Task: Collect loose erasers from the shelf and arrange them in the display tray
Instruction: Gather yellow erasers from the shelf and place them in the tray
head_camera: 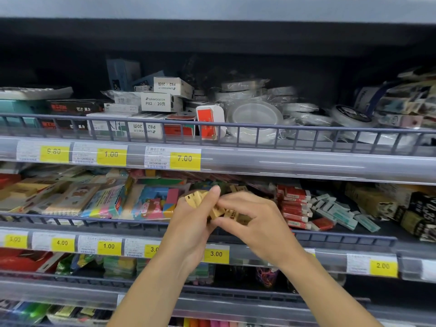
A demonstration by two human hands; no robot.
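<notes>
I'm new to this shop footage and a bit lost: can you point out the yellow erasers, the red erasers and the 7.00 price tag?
yellow erasers (pixel 197 198): head view, top of held bundle.
red erasers (pixel 296 204): head view, middle of the pile.
7.00 price tag (pixel 185 158): head view, its yellow part.

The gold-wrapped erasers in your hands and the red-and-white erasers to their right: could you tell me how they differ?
The gold-wrapped erasers are held in both hands, left hand and right hand; the red-and-white erasers lie untouched on the shelf. The gold ones are bunched unevenly, the red-and-white ones lie roughly in rows. Both are small wrapped blocks.
</notes>
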